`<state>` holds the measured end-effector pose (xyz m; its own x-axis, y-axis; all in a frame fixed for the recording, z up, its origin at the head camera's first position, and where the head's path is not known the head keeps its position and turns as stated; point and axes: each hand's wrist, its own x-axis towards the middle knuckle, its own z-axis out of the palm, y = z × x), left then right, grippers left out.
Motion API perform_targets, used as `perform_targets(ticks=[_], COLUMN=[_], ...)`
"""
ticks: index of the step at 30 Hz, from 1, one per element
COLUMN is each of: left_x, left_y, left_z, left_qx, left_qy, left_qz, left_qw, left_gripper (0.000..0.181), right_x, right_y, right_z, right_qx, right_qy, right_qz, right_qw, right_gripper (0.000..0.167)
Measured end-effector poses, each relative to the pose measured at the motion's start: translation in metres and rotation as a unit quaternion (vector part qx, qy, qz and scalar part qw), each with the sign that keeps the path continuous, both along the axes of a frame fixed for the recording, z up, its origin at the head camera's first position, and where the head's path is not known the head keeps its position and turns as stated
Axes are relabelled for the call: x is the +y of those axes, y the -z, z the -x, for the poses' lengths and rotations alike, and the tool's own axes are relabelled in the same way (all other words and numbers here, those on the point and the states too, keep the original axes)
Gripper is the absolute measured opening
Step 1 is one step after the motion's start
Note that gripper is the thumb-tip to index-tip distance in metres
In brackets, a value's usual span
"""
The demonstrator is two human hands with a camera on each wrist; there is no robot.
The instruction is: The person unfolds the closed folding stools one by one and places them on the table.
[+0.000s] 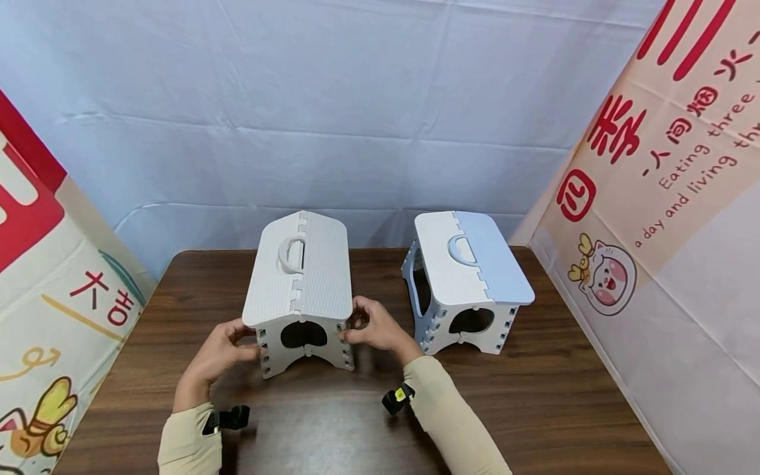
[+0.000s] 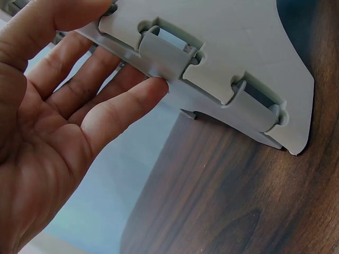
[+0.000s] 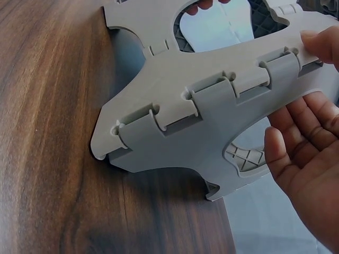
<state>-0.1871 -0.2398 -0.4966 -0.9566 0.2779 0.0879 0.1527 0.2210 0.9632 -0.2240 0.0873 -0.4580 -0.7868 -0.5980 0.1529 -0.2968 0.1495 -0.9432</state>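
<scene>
A white folding step stool (image 1: 326, 284) stands on the table, its two top halves meeting in a raised ridge beside a loop handle (image 1: 291, 256). My left hand (image 1: 220, 349) grips its left side near the front corner. In the left wrist view, the thumb (image 2: 85, 10) lies at the hinged edge and the other fingers reach along the side panel. On the opposite front corner, my right hand (image 1: 380, 326) holds the stool with its thumb (image 3: 320, 45) on the front panel edge. Its other fingers go behind the side panel, where their tips are partly hidden.
A second folding stool (image 1: 439, 270), half white and half light blue with a flat top, stands to the right on the brown wooden table (image 1: 564, 396). Pale cloth (image 1: 356, 99) hangs behind the table, and printed cloths (image 1: 671, 218) hang at both sides.
</scene>
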Motion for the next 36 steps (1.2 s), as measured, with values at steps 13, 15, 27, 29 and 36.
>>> perform_targets(ticks=[13,15,27,29,36], left_x=[-0.0033,-0.0035,-0.0003,0.0002,0.0020], left_y=[0.0020,0.0019,-0.0030,-0.0038,-0.0072], left_z=[0.0000,0.0000,-0.0055,-0.0059,-0.0079], left_qx=[-0.006,-0.008,-0.029,-0.026,-0.012], left_qy=[0.006,0.004,-0.001,-0.002,-0.013], left_qz=[-0.011,-0.009,0.001,0.005,0.028], left_qw=[0.9999,0.9999,0.9996,0.9996,0.9995], left_gripper=[0.046,0.046,0.048,0.048,0.050], right_x=[0.0012,0.0012,0.0011,0.0007,0.0033], right_y=[-0.0073,-0.0066,-0.0068,-0.0071,-0.0126], right_z=[-0.0034,-0.0030,-0.0056,-0.0061,-0.0095], right_qx=[-0.002,-0.002,-0.017,-0.016,-0.034], right_qy=[-0.006,-0.006,-0.005,-0.003,0.000], right_qz=[0.013,0.015,0.024,0.027,0.014], right_qw=[0.9999,0.9999,0.9996,0.9995,0.9993], right_gripper=[0.024,0.024,0.022,0.022,0.030])
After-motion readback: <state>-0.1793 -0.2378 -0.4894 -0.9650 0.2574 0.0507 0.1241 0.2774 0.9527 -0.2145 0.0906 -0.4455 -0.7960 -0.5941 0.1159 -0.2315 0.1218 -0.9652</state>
